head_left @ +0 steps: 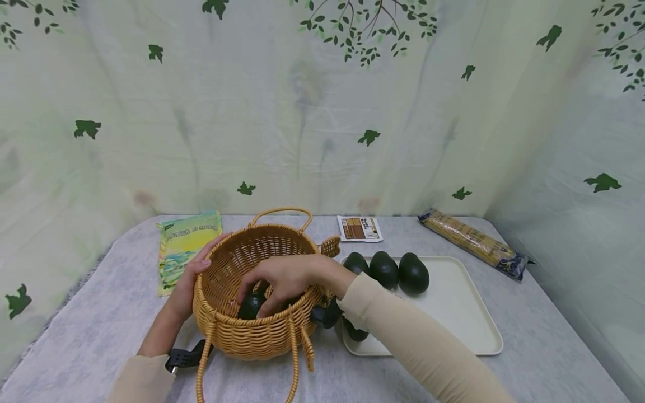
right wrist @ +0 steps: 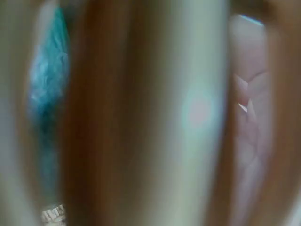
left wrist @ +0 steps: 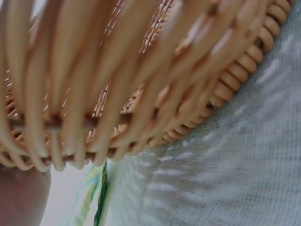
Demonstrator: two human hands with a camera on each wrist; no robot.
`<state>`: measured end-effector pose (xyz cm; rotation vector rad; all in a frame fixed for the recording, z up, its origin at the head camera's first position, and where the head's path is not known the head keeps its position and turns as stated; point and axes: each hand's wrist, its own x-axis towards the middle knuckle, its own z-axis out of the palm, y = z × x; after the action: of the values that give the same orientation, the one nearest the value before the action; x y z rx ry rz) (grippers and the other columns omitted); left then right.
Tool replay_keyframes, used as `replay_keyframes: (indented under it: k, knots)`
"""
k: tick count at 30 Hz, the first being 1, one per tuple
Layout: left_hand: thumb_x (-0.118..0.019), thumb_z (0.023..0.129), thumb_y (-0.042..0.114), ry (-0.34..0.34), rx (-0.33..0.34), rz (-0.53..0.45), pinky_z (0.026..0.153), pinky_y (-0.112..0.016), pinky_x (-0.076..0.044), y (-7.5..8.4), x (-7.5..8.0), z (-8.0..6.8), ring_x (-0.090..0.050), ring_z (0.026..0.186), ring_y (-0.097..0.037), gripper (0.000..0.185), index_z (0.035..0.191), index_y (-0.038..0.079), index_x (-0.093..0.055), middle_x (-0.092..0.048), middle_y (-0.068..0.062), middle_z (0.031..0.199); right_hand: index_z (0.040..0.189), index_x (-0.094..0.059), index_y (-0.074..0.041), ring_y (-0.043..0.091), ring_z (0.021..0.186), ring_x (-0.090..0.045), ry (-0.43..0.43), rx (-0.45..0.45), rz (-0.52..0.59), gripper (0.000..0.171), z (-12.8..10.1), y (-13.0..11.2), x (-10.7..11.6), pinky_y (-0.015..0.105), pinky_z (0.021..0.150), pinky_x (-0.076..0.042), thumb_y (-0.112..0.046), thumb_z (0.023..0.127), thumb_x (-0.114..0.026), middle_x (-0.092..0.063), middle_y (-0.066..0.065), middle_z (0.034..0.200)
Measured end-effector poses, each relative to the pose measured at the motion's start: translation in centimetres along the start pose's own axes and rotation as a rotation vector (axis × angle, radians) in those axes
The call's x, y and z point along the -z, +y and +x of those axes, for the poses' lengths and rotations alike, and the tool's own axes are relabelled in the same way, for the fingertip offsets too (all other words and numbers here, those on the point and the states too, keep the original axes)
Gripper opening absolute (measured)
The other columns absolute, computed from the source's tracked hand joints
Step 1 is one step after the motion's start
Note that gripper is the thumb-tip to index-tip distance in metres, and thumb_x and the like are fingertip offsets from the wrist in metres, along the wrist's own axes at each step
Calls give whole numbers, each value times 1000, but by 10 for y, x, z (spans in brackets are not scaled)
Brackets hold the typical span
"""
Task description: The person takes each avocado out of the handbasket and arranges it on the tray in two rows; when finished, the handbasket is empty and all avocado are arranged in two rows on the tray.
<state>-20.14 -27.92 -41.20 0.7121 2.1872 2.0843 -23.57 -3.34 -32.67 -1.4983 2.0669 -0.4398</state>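
A round wicker basket (head_left: 257, 338) with looped handles stands at the front of the table. My left hand (head_left: 188, 282) holds its left rim, the thumb at the edge and the fingers along the outside. Reaching in over the right rim, my right hand (head_left: 284, 280) grips a dark avocado (head_left: 251, 305) low in the basket, fingers curled round it. Wicker weave (left wrist: 117, 94) fills much of the left wrist view, hiding most of that hand. Blurred strands cover the right wrist view, with part of the right hand (right wrist: 249, 122) showing between them.
To the right, a white tray (head_left: 453, 296) bears several dark avocados (head_left: 413, 274), one partly behind my right sleeve. Behind lie a yellow-green packet (head_left: 188, 240), a small brown-white sachet (head_left: 360, 229) and a long pack of noodles (head_left: 471, 242). A patterned curtain closes off the back.
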Motion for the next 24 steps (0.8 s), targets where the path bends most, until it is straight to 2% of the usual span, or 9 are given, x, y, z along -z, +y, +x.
replay_keyframes:
  k: [7, 11, 16, 24]
  knots:
    - [-21, 106, 29, -20, -4, -20, 103, -27, -46, -1, 1, 0, -44, 140, -12, 62, 166, 15, -18, -36, 7, 156, 136, -64, -21, -1, 126, -54, 99, 1, 20, 48, -5, 0, 0, 17, 105, -41, -33, 92, -78, -64, -11, 136]
    - [-22, 106, 31, -9, 10, -1, 103, -26, -46, 0, 1, 0, -43, 139, -12, 62, 166, 17, -20, -35, 8, 156, 135, -65, -20, -3, 122, -55, 166, 43, 0, 48, -8, 0, -1, 16, 102, -42, -33, 92, -79, -65, -11, 134]
    - [-21, 107, 32, -8, 16, 10, 103, -25, -45, 2, 1, 0, -42, 139, -12, 62, 166, 15, -18, -35, 8, 156, 134, -65, -18, -1, 119, -56, 241, 90, 16, 46, -14, -2, 0, 18, 100, -43, -29, 92, -79, -66, -7, 133]
    - [-21, 106, 33, -9, 21, 2, 103, -26, -45, 2, 1, 0, -40, 140, -11, 61, 166, 19, -20, -34, 8, 155, 135, -65, -19, -5, 119, -56, 295, 98, 84, 46, -29, -4, 2, 18, 98, -46, -29, 92, -79, -64, -12, 133]
